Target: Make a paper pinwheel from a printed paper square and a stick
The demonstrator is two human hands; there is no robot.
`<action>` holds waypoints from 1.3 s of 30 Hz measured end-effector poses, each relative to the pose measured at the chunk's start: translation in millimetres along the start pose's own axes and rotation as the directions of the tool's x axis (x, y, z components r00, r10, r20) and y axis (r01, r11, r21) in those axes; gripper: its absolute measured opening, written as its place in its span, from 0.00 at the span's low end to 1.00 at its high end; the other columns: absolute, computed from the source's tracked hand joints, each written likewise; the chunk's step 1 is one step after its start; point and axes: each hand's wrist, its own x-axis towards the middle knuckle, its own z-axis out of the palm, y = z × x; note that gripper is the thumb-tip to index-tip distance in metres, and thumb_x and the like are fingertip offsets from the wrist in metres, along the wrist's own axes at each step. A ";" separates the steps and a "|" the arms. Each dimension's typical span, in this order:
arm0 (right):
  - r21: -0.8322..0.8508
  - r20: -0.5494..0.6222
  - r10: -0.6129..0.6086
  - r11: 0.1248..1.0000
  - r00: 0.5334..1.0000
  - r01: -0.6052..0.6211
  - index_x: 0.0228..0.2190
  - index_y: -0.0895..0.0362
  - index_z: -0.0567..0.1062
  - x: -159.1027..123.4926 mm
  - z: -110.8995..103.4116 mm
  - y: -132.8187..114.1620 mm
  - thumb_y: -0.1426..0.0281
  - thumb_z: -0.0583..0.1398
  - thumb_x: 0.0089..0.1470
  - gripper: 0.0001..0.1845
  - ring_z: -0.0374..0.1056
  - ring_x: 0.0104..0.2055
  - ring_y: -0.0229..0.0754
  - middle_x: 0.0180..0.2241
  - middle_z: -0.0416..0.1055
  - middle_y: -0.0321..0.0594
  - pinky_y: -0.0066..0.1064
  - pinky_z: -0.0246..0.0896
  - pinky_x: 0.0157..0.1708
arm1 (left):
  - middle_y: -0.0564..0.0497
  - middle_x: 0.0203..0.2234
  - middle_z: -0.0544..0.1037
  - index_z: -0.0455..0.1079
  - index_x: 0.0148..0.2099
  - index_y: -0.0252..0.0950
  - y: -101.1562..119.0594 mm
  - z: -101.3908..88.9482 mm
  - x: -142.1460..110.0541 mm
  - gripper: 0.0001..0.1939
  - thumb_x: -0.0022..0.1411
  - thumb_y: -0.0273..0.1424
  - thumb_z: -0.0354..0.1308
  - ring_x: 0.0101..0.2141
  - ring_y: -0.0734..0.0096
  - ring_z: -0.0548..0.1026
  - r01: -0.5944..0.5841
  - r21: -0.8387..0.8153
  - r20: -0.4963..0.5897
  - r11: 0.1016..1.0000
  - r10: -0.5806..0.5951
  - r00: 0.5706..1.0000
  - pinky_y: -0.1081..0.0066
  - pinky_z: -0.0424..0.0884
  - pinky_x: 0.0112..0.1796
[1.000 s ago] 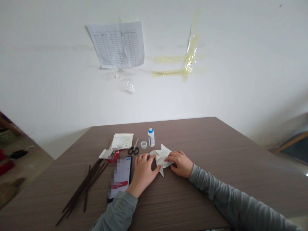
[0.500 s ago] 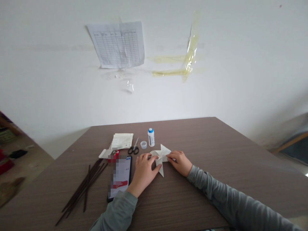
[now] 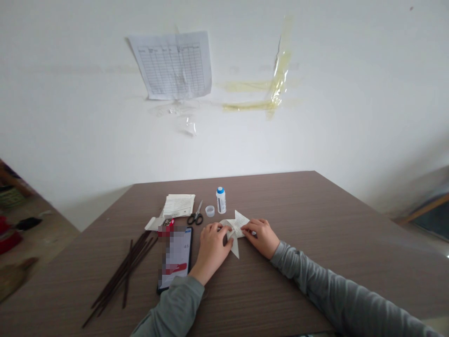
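A pinwheel folded from printed paper [image 3: 239,223] lies on the table between my hands, one point toward the wall and one toward me. My left hand [image 3: 213,248] grips its left side, thumb and fingers closed near the centre. On the right, my right hand [image 3: 261,236] pinches the right-hand part of the paper with thumb and fingertips. The fingers hide parts of the pinwheel's left and right blades. Just beyond it stand a white glue bottle with a blue cap [image 3: 220,200] and a small clear plastic cup [image 3: 209,211].
Scissors with black handles [image 3: 195,216] lie by a stack of paper squares [image 3: 178,206]. A red and white packet [image 3: 165,226], a phone [image 3: 177,257] and several thin dark sticks [image 3: 121,274] are to the left. The brown table [image 3: 280,201] meets a white wall.
My left hand has shifted slightly to the right, its thumb moving a little nearer the pinwheel's centre. My right hand keeps its pinch, almost unmoved.
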 end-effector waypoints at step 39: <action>-0.104 0.035 0.076 0.992 0.997 -0.072 0.47 0.46 0.98 -1.4 -4.5 -16.1 0.76 0.69 0.75 0.17 0.91 0.50 0.58 0.45 0.94 0.47 0.68 0.72 0.80 | 0.43 0.60 0.94 0.94 0.56 0.45 7.8 10.2 10.8 0.11 0.85 0.28 0.68 0.65 0.42 0.86 -0.015 0.006 -0.026 1.000 0.016 1.000 0.45 0.82 0.70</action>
